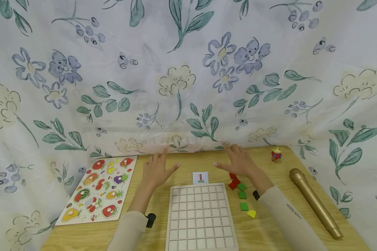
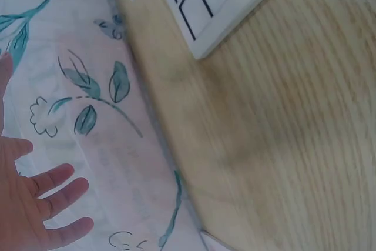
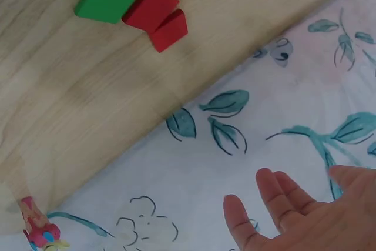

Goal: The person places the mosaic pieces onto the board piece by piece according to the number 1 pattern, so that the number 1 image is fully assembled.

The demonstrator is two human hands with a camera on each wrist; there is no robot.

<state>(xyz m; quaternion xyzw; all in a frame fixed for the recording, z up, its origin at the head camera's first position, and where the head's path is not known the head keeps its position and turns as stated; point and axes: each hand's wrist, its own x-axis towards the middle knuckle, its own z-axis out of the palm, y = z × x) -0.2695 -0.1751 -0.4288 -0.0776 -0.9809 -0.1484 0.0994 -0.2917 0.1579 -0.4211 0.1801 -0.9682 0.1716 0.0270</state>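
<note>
Both hands are raised over the far part of the table with fingers spread and nothing in them. My left hand (image 1: pixel 156 170) is beyond the upper left corner of a pale wooden grid board (image 1: pixel 198 223), its thumb pointing inward. On the other side, my right hand (image 1: pixel 239 162) hovers near a loose group of red tiles (image 1: pixel 234 183) and green tiles (image 1: pixel 242 195). A yellow tile (image 1: pixel 251 214) lies closest to the front of that group. Between the hands, a small printed card (image 1: pixel 200 177) with a coloured grid pattern lies against the board's far edge.
At the left lies a fruit-picture puzzle board (image 1: pixel 94 195). A gold microphone (image 1: pixel 315 204) lies along the right side, with a small toy figure (image 1: pixel 276 154) at the back right corner. A floral curtain (image 1: pixel 179 115) rises behind and around the wooden table (image 1: pixel 204 162).
</note>
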